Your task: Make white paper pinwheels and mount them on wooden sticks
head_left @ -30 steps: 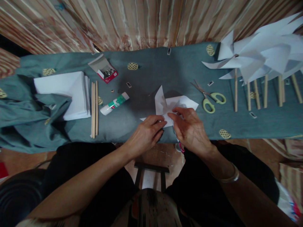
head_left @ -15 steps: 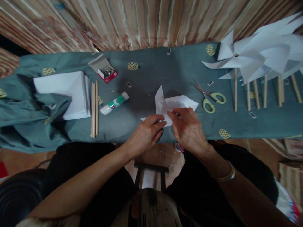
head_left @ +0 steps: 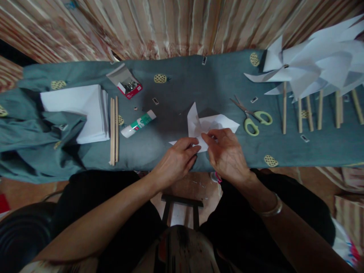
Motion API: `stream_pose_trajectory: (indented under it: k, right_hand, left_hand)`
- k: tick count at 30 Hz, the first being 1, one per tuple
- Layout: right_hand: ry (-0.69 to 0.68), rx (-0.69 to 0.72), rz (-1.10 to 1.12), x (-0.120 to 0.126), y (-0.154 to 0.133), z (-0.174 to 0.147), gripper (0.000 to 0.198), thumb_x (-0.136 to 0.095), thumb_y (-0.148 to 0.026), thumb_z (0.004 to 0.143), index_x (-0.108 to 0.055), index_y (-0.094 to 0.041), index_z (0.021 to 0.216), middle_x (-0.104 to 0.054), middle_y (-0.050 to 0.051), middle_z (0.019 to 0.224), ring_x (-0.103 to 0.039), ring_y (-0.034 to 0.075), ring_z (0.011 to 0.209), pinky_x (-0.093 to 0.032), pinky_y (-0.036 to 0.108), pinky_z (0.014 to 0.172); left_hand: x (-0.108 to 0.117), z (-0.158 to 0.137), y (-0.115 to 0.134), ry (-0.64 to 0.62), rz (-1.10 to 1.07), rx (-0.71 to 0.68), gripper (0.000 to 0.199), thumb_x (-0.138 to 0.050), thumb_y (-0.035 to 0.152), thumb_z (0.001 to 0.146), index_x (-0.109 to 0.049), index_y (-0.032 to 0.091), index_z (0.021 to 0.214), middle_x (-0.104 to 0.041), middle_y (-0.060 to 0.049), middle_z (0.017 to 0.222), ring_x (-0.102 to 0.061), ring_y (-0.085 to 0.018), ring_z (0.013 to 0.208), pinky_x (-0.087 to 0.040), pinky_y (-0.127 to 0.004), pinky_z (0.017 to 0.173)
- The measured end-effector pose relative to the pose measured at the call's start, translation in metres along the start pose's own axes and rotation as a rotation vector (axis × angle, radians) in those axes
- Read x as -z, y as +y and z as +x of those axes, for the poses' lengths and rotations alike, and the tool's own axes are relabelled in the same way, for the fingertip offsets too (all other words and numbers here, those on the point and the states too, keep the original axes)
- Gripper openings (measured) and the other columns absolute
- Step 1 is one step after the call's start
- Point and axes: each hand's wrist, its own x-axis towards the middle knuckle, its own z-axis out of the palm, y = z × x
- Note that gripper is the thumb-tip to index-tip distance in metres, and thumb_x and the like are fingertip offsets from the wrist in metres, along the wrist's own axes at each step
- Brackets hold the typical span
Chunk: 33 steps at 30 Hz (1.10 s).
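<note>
A white paper pinwheel [head_left: 215, 122], its corners folded in and one blade standing up, lies near the table's front edge. My left hand [head_left: 179, 155] pinches its near left part between thumb and fingers. From the right, my right hand [head_left: 226, 149] presses its fingertips at the pinwheel's centre, closed on the paper. What lies under those fingertips is hidden. Green-handled scissors [head_left: 251, 116] rest partly open just right of the pinwheel. To the left lies a capped glue stick [head_left: 138, 123].
Left on the teal cloth [head_left: 182, 83] are a stack of white paper [head_left: 88, 106], wooden sticks [head_left: 113, 131] and an open red box of metal fasteners [head_left: 131, 86]. Several finished pinwheels on sticks [head_left: 307, 64] overlap at right. A striped curtain [head_left: 176, 26] hangs behind.
Both hands keep almost the same hold on the paper pinwheel. The whole view has shifted very slightly; nothing on the table has visibly moved.
</note>
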Motion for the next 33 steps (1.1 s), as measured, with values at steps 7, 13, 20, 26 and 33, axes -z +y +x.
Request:
stream_pose_trajectory:
  k: [7,13,20,26,33]
  right_hand:
    - [-0.048,0.046,-0.043,0.000,0.000,0.007,0.026,-0.044,-0.007,0.087,-0.066,-0.017,0.096,-0.062,0.011,0.090,-0.050,0.027,0.090,-0.048,0.041,0.080]
    - [-0.034,0.005,0.011,-0.008,-0.002,0.002,0.031,-0.042,-0.008,0.089,-0.064,-0.019,0.108,-0.062,0.013,0.099,-0.051,0.029,0.093,-0.049,0.045,0.083]
    - [0.086,-0.002,0.149,-0.008,0.008,-0.004,0.034,-0.042,-0.012,0.091,-0.065,-0.022,0.115,-0.065,0.010,0.107,-0.057,0.027,0.101,-0.052,0.044,0.090]
    - [0.191,-0.166,0.243,0.008,0.024,-0.002,0.036,-0.039,-0.015,0.094,-0.066,-0.023,0.117,-0.070,0.008,0.113,-0.063,0.024,0.107,-0.050,0.042,0.099]
    - [0.179,-0.241,0.137,0.002,0.056,0.002,0.053,-0.047,-0.036,0.094,-0.045,-0.014,0.142,-0.067,0.016,0.124,-0.062,0.031,0.115,-0.051,0.051,0.097]
  left_hand:
    - [-0.001,0.000,-0.001,0.009,0.003,-0.006,0.025,-0.052,0.012,0.092,-0.063,0.013,0.115,-0.061,-0.011,0.116,-0.062,-0.021,0.108,-0.057,-0.039,0.094]
    - [-0.001,-0.001,-0.001,0.012,-0.003,-0.013,0.025,-0.053,0.012,0.091,-0.062,0.012,0.114,-0.061,-0.012,0.115,-0.062,-0.021,0.107,-0.057,-0.039,0.094]
    - [0.000,0.000,-0.001,-0.002,-0.017,-0.007,0.025,-0.052,0.012,0.092,-0.063,0.016,0.114,-0.061,-0.010,0.113,-0.062,-0.021,0.106,-0.056,-0.040,0.092]
    - [0.002,0.002,-0.003,0.006,0.021,-0.019,0.022,-0.053,0.012,0.092,-0.064,0.015,0.111,-0.062,-0.010,0.112,-0.064,-0.019,0.101,-0.058,-0.036,0.088]
    - [0.005,0.002,-0.002,-0.005,0.117,-0.059,0.023,-0.048,0.015,0.095,-0.063,0.015,0.113,-0.063,-0.010,0.115,-0.065,-0.019,0.101,-0.058,-0.037,0.088]
